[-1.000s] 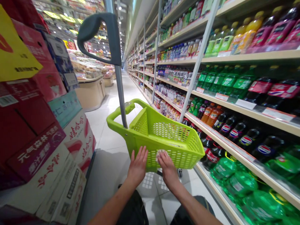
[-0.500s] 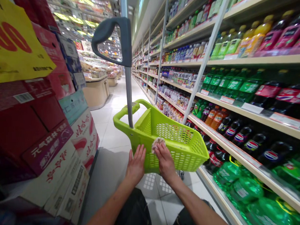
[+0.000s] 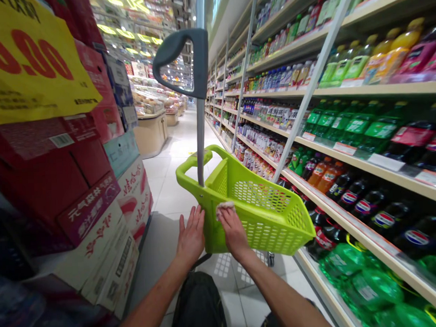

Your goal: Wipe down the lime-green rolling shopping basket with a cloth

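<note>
A lime-green wheeled shopping basket stands in the aisle in front of me, its grey pull handle raised on a metal pole. My left hand lies flat with fingers spread against the basket's near wall. My right hand presses a small pale cloth onto the basket's near top rim, fingers closed over it. My knees in dark trousers show at the bottom.
Stacked red and white cartons with a yellow price sign crowd the left. Shelves of bottled drinks run along the right, with green packs on the lowest shelf. White tiled floor leads away down the aisle.
My right hand has slid the cloth up the basket's near wall to its top rim. The view has shifted left, so the basket and handle sit further right in the picture.
</note>
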Demonstrator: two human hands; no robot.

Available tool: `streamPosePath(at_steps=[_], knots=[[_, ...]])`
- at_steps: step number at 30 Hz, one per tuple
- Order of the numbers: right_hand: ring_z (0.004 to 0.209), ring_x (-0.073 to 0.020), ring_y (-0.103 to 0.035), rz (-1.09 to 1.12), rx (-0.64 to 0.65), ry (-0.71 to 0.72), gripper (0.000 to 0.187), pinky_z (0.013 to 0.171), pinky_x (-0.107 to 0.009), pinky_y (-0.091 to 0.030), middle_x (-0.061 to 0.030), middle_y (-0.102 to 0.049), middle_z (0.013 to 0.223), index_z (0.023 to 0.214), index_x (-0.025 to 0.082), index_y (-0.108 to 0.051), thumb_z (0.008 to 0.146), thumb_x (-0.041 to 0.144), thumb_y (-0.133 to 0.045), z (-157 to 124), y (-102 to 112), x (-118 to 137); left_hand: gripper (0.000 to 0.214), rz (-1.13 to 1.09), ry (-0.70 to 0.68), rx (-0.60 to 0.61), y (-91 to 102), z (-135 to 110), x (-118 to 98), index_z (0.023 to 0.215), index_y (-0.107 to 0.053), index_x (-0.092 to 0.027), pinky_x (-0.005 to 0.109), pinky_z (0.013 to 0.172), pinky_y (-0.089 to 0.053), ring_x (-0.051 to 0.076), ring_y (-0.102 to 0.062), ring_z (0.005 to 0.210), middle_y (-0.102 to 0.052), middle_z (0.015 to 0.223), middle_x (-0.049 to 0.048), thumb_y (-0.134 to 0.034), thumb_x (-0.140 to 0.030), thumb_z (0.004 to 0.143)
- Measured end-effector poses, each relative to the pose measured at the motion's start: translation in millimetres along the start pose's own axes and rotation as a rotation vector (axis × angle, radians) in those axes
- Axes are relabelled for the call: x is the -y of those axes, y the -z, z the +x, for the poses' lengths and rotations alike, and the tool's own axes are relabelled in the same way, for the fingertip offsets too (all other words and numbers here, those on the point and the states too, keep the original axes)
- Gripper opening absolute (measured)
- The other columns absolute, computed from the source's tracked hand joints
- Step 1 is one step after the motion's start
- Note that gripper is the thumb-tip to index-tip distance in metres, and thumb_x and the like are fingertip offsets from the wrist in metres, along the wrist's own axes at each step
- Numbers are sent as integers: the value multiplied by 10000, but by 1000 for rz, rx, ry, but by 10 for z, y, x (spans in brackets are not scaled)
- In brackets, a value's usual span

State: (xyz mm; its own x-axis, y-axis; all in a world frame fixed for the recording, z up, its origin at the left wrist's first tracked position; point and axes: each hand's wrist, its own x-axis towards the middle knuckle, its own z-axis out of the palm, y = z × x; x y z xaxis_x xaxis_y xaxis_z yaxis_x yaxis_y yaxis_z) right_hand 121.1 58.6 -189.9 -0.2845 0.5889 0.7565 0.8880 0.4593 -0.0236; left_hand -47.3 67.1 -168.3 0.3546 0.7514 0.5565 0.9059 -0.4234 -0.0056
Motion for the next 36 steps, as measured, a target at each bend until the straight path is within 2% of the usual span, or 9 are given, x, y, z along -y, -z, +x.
streamPosePath(at_steps=[4, 10, 15, 21, 24, 27, 29, 33, 36], knots=[[1268, -180, -307, 20, 88, 61, 470, 972, -379, -393, -103, -541, 1208, 1226, 155, -473, 796, 12, -349, -163, -104, 57, 613, 0, 12, 24, -60, -85, 70, 1286, -365, -112, 493, 1060, -147, 227, -247, 1299, -321, 1389, 101, -370, -85, 674], [1319, -188, -172, 76, -10, 62, 439, 1050, -429, -278, -55, -395, 1348, 1287, 192, -392, 861, 104, -331, 338, -31, 237, 643, 15, 63, 39, -73, -70, 170, 1301, -337, -102, 506, 1062, -119, 238, -228, 1306, -298, 1399, 113, -370, -87, 660], [1253, -171, -331, 59, 142, 159, 379, 1008, -378, -360, -89, -554, 1191, 1217, 152, -477, 858, 92, -368, 185, -209, 273, 634, 19, 67, 19, -38, -36, 239, 1295, -343, -91, 501, 1060, -140, 239, -218, 1309, -300, 1398, 118, -383, -98, 663], [1316, -192, -179, 52, 38, 184, 386, 1056, -413, -279, -58, -424, 1327, 1256, 168, -434, 883, 135, -341, 566, -75, 400, 627, 38, 128, 15, 12, 30, 356, 1300, -321, -75, 521, 1046, -156, 248, -217, 1309, -282, 1405, 132, -369, -93, 676], [1273, -197, -291, 22, 67, 216, 365, 1051, -393, -291, -76, -491, 1266, 1217, 142, -479, 870, 128, -368, 646, -145, 389, 624, 36, 142, -13, 56, 104, 398, 1307, -301, -65, 532, 1046, -132, 258, -207, 1311, -270, 1408, 145, -375, -112, 689], [1167, -160, -442, 43, 142, 256, 325, 1023, -334, -341, -72, -613, 1096, 1142, 151, -546, 856, 117, -396, 445, -260, 353, 627, 37, 147, -42, 109, 153, 459, 1311, -292, -65, 516, 1055, -108, 250, -190, 1317, -262, 1412, 143, -377, -115, 692], [1179, -149, -429, 73, 131, 246, 325, 1012, -323, -354, -58, -611, 1102, 1150, 171, -540, 862, 131, -395, 378, -243, 345, 619, 41, 156, -53, 149, 186, 502, 1309, -297, -66, 506, 1059, -102, 246, -184, 1319, -262, 1413, 142, -376, -116, 697], [1305, -181, -219, 114, -17, 141, 394, 1055, -382, -284, -55, -434, 1320, 1251, 169, -443, 869, 124, -354, 741, -8, 388, 615, 42, 177, -76, 239, 340, 517, 1309, -294, -63, 503, 1060, -94, 246, -177, 1321, -245, 1419, 145, -385, -125, 705], [1307, -196, -211, 101, -87, 9, 415, 1048, -407, -287, -96, -432, 1315, 1239, 134, -454, 839, 73, -363, 1087, 77, 399, 613, 29, 168, -98, 303, 521, 447, 1307, -299, -67, 515, 1058, -89, 250, -175, 1321, -240, 1420, 145, -393, -132, 705]])
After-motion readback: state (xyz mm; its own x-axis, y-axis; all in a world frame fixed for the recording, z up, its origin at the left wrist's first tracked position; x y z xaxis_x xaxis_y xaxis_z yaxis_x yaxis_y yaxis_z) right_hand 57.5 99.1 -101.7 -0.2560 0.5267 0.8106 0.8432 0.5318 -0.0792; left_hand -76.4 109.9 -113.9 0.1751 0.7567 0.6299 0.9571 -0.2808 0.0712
